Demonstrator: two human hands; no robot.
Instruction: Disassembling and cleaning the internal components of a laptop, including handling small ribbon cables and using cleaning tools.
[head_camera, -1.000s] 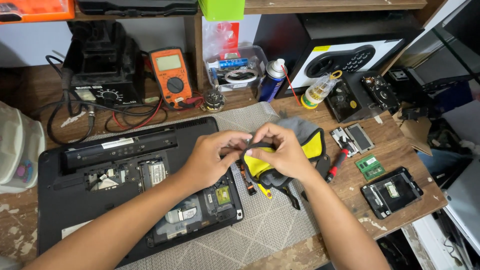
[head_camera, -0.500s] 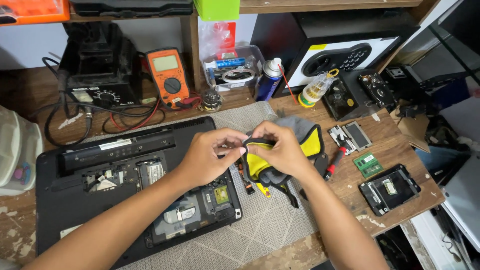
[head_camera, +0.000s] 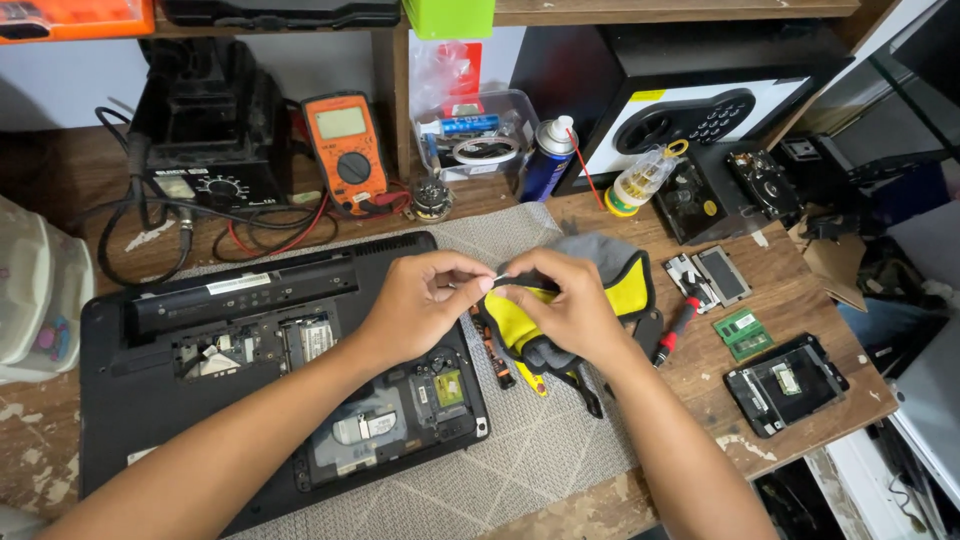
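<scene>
Head view — your left hand (head_camera: 425, 305) and right hand (head_camera: 560, 300) meet fingertip to fingertip above the grey mat (head_camera: 560, 450) on the counter (head_camera: 790, 300), both pinching a small thin part (head_camera: 500, 279); what kind of part is too small to tell. Under your right hand lies a yellow and grey tool pouch (head_camera: 620, 285). Under your left forearm sits the opened black laptop (head_camera: 250, 360), bottom up, boards exposed. A red-handled screwdriver (head_camera: 672, 335) lies just beside the pouch — an orange multimeter (head_camera: 345, 150) stands well apart at the back.
</scene>
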